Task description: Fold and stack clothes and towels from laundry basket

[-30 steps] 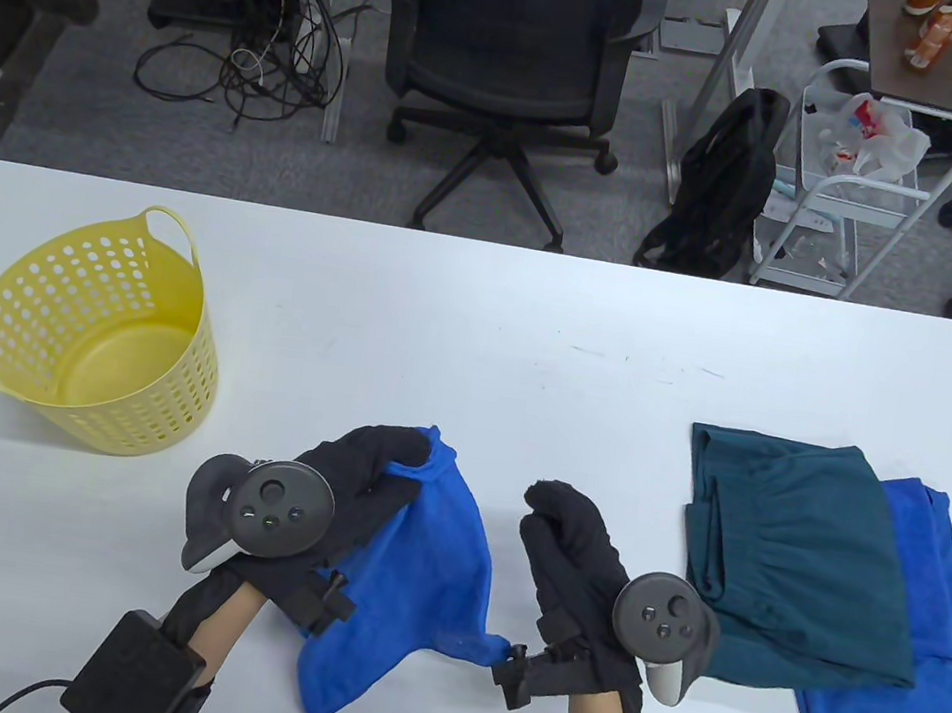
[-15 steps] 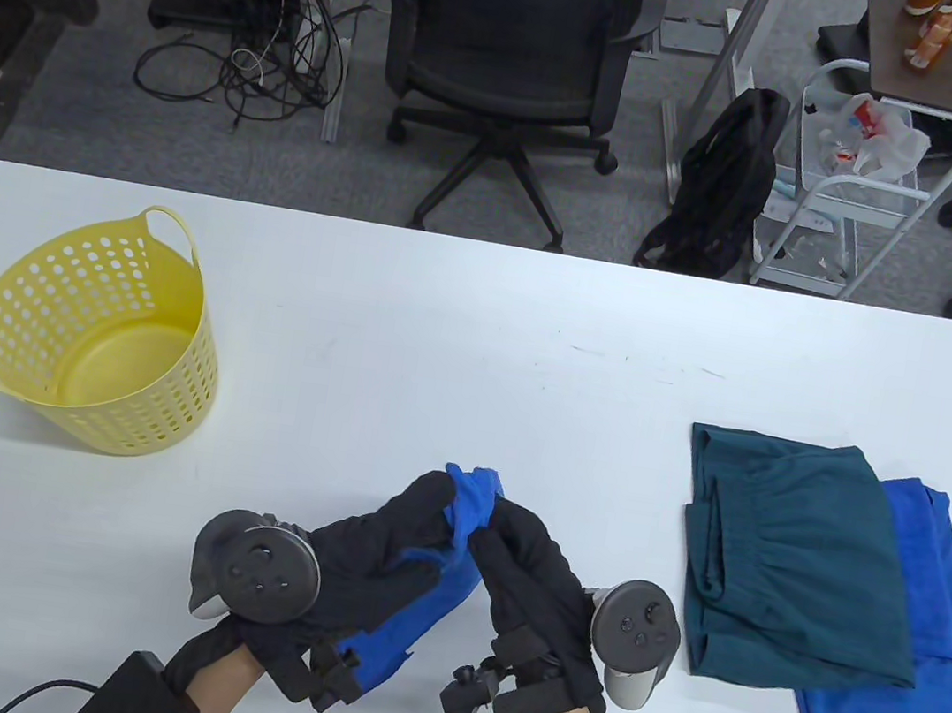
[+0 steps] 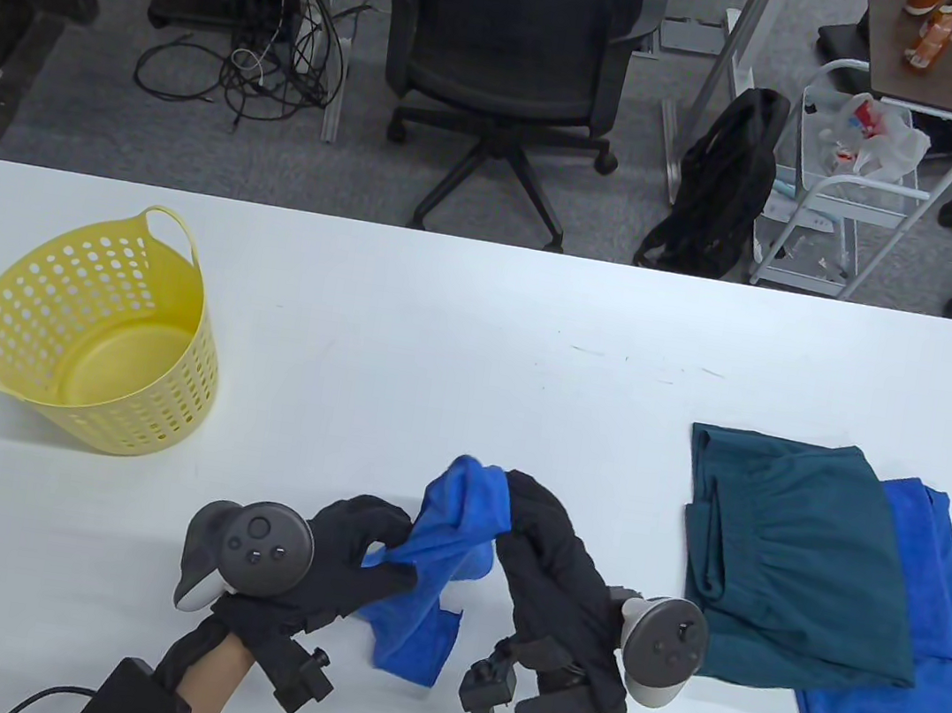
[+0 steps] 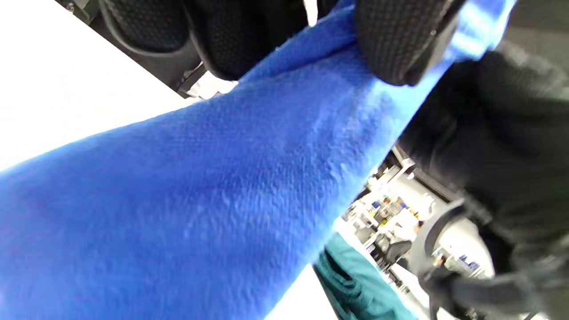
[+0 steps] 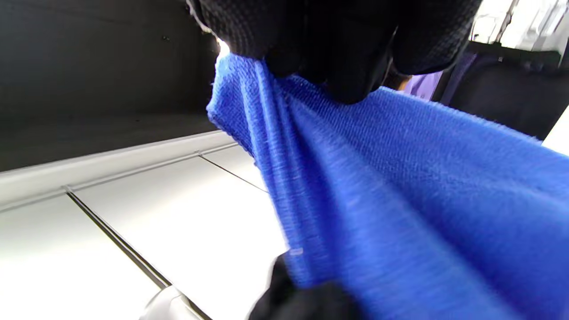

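A small bright blue towel hangs bunched between my two hands above the table's near middle. My left hand pinches its lower fold, and the left wrist view shows my fingers clamped on the cloth. My right hand grips the towel's top edge, seen in the right wrist view with the cloth draping down. The yellow laundry basket stands at the left with nothing showing inside. A folded teal garment lies on a folded blue towel at the right.
The white table runs the full width of the view. Beyond its far edge stand an office chair, a black backpack and a white cart.
The hands came together at the towel's top, then my left hand slid down and left along the cloth while my right hand kept the top. The towel now hangs bunched between them.
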`<act>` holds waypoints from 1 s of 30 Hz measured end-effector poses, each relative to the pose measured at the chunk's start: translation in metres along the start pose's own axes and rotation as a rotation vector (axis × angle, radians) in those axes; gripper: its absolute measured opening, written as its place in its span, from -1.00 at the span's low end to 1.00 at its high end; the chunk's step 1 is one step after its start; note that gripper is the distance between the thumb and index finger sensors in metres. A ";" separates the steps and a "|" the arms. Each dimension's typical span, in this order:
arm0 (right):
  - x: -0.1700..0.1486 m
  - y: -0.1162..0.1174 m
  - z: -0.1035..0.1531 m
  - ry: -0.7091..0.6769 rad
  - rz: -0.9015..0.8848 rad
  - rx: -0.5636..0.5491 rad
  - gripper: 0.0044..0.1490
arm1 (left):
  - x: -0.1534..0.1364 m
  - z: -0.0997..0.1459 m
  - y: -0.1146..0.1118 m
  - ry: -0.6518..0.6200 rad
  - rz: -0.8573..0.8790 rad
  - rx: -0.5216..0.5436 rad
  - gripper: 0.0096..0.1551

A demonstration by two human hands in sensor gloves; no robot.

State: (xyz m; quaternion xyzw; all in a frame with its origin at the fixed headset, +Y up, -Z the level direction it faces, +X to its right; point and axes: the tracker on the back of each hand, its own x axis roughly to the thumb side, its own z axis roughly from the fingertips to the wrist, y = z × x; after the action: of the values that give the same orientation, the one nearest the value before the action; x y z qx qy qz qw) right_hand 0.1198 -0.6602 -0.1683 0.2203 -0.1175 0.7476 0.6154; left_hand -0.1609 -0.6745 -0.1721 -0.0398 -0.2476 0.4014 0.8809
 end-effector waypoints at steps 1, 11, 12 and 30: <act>-0.002 -0.001 0.000 0.002 -0.011 0.012 -0.52 | 0.002 0.000 0.002 -0.042 0.037 -0.032 -0.48; -0.002 0.028 -0.003 -0.065 -0.044 0.274 -0.52 | -0.007 -0.002 -0.010 -0.012 0.307 -0.061 -0.11; -0.001 0.027 -0.003 -0.064 -0.049 0.254 -0.52 | -0.007 -0.001 -0.008 0.004 0.269 -0.067 -0.33; -0.007 -0.004 -0.001 -0.030 0.807 0.300 0.26 | -0.019 0.009 0.029 -0.080 0.230 -0.047 -0.01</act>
State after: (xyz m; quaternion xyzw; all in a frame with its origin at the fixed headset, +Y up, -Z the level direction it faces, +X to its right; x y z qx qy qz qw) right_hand 0.1248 -0.6650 -0.1727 0.2548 -0.0933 0.9339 0.2329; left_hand -0.1956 -0.6700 -0.1801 -0.0726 -0.2855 0.4952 0.8173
